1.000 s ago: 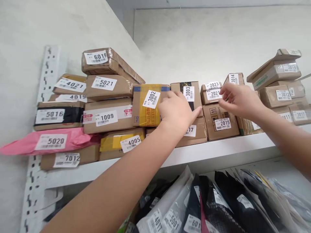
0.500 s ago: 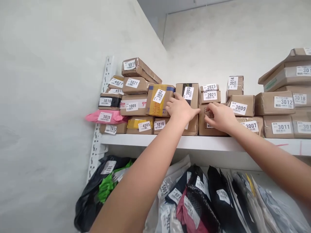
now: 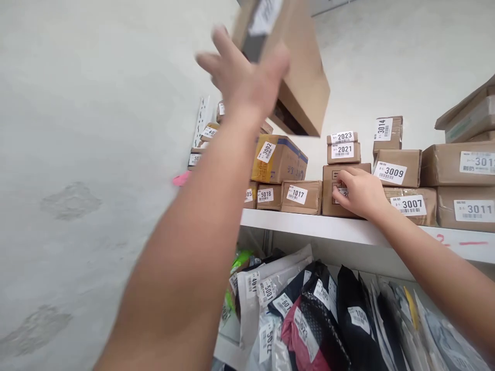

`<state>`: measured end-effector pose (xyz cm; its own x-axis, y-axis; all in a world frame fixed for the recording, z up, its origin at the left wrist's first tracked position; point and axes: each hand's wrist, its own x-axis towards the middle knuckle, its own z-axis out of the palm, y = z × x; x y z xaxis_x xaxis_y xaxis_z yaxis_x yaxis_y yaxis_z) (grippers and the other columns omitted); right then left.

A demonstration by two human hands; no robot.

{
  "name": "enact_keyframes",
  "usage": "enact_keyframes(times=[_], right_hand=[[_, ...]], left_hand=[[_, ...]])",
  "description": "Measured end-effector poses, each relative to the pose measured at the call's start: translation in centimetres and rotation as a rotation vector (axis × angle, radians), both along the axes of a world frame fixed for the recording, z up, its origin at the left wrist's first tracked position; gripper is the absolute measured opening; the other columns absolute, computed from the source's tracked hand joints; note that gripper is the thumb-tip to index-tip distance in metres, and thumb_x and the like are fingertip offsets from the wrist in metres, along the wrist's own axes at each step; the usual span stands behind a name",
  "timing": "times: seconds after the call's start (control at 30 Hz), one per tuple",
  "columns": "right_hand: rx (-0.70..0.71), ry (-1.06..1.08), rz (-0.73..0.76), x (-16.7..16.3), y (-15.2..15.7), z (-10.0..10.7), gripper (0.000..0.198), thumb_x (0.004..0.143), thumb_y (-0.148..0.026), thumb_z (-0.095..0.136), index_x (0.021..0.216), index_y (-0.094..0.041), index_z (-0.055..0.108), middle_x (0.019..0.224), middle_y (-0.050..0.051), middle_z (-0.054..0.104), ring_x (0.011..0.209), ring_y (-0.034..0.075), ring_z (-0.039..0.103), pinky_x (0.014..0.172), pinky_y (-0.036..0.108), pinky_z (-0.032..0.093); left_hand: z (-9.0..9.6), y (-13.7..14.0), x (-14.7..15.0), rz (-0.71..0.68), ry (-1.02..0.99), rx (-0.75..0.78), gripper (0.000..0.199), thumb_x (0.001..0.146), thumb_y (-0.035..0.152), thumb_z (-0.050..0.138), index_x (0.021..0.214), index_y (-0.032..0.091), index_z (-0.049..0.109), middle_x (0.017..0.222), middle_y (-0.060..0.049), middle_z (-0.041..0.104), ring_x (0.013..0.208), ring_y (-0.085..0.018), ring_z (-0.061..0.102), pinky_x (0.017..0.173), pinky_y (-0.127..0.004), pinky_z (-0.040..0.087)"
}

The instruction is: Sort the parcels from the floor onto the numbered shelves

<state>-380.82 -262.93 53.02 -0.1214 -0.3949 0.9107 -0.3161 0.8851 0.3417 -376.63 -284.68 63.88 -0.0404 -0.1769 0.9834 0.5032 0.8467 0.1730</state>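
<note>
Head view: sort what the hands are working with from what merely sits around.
In hand:
- left hand, grip on the lifted cardboard box
- right hand on the brown box under 2021

Lying about:
- box 3002
- box 1017
- box 3009
- bagged parcels below the shelf

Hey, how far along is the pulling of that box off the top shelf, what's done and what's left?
Done: the cardboard box is off the shelf, leaving a gap above parcel 1017. In hand: the left hand holds it tilted, up in the air, while the right hand rests on the box under parcel 2021. Left: the lifted box is not yet set down anywhere.
</note>
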Motion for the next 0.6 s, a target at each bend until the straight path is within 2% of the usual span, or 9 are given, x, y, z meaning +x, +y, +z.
enact_keyframes(times=[0.07,0.17,0.23,0.3,0.37,0.47,0.53,0.6], right_hand=[[-0.006,0.000,0.008,-0.1,0.0,0.0,0.020,0.091,-0.030,0.053,0.087,-0.018,0.068,0.087,0.012,0.071,0.080,0.025,0.060,0.060,0.032,0.029],[-0.012,0.009,0.028,-0.2,0.0,-0.1,0.020,0.090,-0.031,0.053,0.086,-0.018,0.068,0.085,0.011,0.070,0.078,0.023,0.060,0.060,0.031,0.029],[-0.009,0.022,0.051,-0.3,0.1,-0.2,0.020,0.090,-0.031,0.053,0.085,-0.018,0.068,0.084,0.010,0.070,0.077,0.023,0.059,0.060,0.030,0.029],[-0.005,0.033,0.066,-0.4,0.1,-0.2,0.020,0.089,-0.031,0.053,0.083,-0.018,0.068,0.083,0.010,0.070,0.075,0.022,0.058,0.060,0.030,0.030],[-0.005,0.034,0.062,-0.4,0.1,-0.1,0.020,0.089,-0.032,0.053,0.082,-0.018,0.068,0.083,0.010,0.070,0.073,0.021,0.058,0.060,0.030,0.029],[-0.009,0.024,0.042,-0.4,-0.1,0.0,0.020,0.088,-0.031,0.054,0.082,-0.019,0.067,0.083,0.009,0.071,0.071,0.020,0.057,0.059,0.030,0.029],[-0.011,0.025,0.039,-0.4,-0.3,0.1,0.019,0.088,-0.031,0.054,0.081,-0.019,0.067,0.084,0.009,0.071,0.071,0.020,0.058,0.059,0.030,0.029],[-0.013,0.035,0.041,-0.5,-0.7,0.2,0.019,0.088,-0.030,0.055,0.081,-0.019,0.067,0.085,0.009,0.072,0.071,0.020,0.058,0.059,0.030,0.030]], left_hand=[[-1.2,-1.3,-0.1,0.001,0.012,-0.076,0.095,0.084,0.071,0.063,0.158,0.028,0.022,0.158,-0.009,0.038,0.158,-0.034,0.016,0.128,-0.064,0.023],[-3.7,-2.6,-0.8,-0.034,-0.010,-0.102,0.100,0.078,0.074,0.068,0.155,0.027,0.025,0.158,-0.008,0.038,0.159,-0.034,0.009,0.131,-0.063,0.016],[-4.0,-3.8,-0.9,-0.054,-0.009,-0.110,0.102,0.076,0.074,0.069,0.155,0.027,0.024,0.157,-0.008,0.037,0.158,-0.034,0.007,0.132,-0.063,0.013],[-2.3,-5.5,-0.5,-0.056,0.010,-0.131,0.104,0.073,0.075,0.070,0.154,0.028,0.023,0.157,-0.007,0.035,0.156,-0.033,0.007,0.133,-0.062,0.011],[0.5,-7.7,0.0,-0.024,0.020,-0.195,0.112,0.065,0.074,0.075,0.153,0.029,0.023,0.159,-0.007,0.030,0.154,-0.032,0.011,0.133,-0.059,0.013],[4.6,-10.5,0.0,0.111,-0.040,-0.373,0.136,0.040,0.068,0.085,0.152,0.021,0.024,0.159,-0.012,0.023,0.147,-0.035,0.019,0.132,-0.055,0.019],[6.2,-11.4,-0.8,0.198,-0.104,-0.478,0.146,0.030,0.063,0.086,0.152,0.013,0.024,0.160,-0.016,0.022,0.147,-0.038,0.018,0.132,-0.054,0.014],[7.0,-11.5,-2.1,0.221,-0.148,-0.539,0.148,0.029,0.058,0.087,0.153,0.009,0.022,0.163,-0.018,0.023,0.150,-0.038,0.011,0.133,-0.052,0.005]])
